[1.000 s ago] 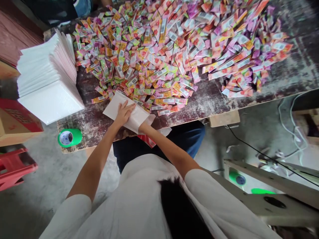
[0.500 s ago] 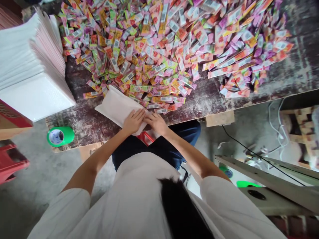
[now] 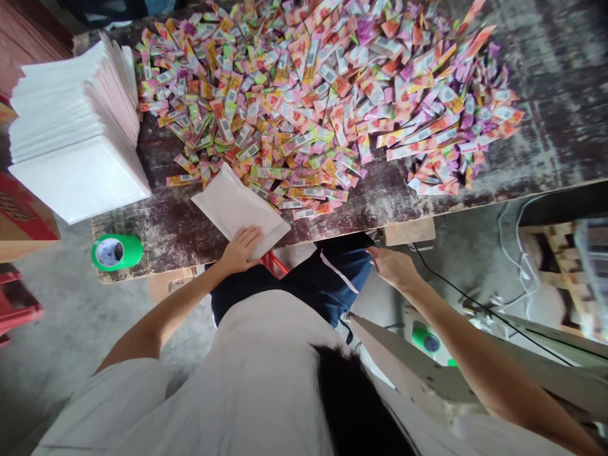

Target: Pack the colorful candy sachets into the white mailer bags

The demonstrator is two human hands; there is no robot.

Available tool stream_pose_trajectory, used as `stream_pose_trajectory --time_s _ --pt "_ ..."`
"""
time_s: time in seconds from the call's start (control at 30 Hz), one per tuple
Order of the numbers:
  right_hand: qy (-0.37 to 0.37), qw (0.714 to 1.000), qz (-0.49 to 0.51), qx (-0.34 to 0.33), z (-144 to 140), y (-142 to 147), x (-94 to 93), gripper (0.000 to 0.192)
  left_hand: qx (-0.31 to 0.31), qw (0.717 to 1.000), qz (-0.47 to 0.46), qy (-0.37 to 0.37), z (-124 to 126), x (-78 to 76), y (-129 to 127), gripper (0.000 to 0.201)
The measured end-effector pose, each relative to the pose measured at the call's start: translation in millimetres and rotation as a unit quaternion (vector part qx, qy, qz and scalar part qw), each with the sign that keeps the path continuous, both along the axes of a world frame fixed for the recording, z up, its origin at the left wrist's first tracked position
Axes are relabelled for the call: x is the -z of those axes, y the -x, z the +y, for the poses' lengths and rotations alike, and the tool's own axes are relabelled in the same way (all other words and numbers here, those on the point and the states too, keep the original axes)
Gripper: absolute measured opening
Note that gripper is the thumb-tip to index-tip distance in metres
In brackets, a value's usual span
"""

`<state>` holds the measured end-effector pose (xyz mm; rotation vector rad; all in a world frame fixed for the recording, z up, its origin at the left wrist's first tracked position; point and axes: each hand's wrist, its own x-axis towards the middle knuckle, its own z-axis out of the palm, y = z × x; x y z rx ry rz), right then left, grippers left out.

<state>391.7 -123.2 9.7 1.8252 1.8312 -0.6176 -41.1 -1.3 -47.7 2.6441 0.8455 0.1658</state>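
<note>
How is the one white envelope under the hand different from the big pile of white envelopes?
The single white padded envelope lies flat and alone near the table's front edge, while the tall stack of white padded envelopes holds many, fanned out at the table's left end. The left hand presses on the single one; nothing touches the stack. The single one touches the colourful sachets; the stack sits beside them. Both are white and rectangular.

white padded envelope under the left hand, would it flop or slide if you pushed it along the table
The white padded envelope lies flat and puffy, so it probably bends softly rather than drooping. It looks light, and its smooth skin would likely slide on the worn table. The left hand presses its near edge, which overhangs slightly.
</note>
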Motion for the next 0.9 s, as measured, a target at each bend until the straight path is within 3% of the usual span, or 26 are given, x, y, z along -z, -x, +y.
stream_pose_trajectory --time_s 0.1,0.23,0.37,0.5,0.63,0.73,0.83,0.9 --pt "-0.148 0.980 0.092 -0.093 26.1 34.4 3.9 0.034 -0.014 1.000 0.010 -0.003 -14.6 3.5 19.5 0.088" --pt "-0.271 0.879 0.252 -0.302 95.8 110.7 19.0 0.070 0.033 0.999 0.027 -0.017 -10.0 6.0 37.3 0.058" --pt "-0.229 0.786 0.314 -0.480 150.2 156.9 40.7 0.081 0.056 0.997 0.035 -0.037 -11.7 4.2 69.3 0.052" --pt "-0.168 0.736 0.346 -0.557 162.7 175.0 56.8 0.062 0.039 0.999 0.005 -0.023 -24.6 0.3 99.3 0.047" --pt "-0.164 0.757 0.376 -0.508 143.3 186.2 58.3 0.030 -0.021 0.997 -0.059 0.047 -32.0 -7.0 106.1 0.041" --pt "-0.152 0.803 0.415 -0.399 126.8 194.4 55.8 0.026 -0.143 0.976 -0.130 0.105 -32.3 -12.4 99.6 0.042" --pt "-0.155 0.856 0.467 -0.159 119.2 202.5 56.3 0.019 -0.332 0.919 -0.173 0.125 -25.5 -13.4 89.6 0.044" --pt "-0.165 0.854 0.491 0.053 119.5 206.4 57.8 0.026 -0.463 0.863 -0.174 0.106 -16.5 -12.0 83.4 0.045"
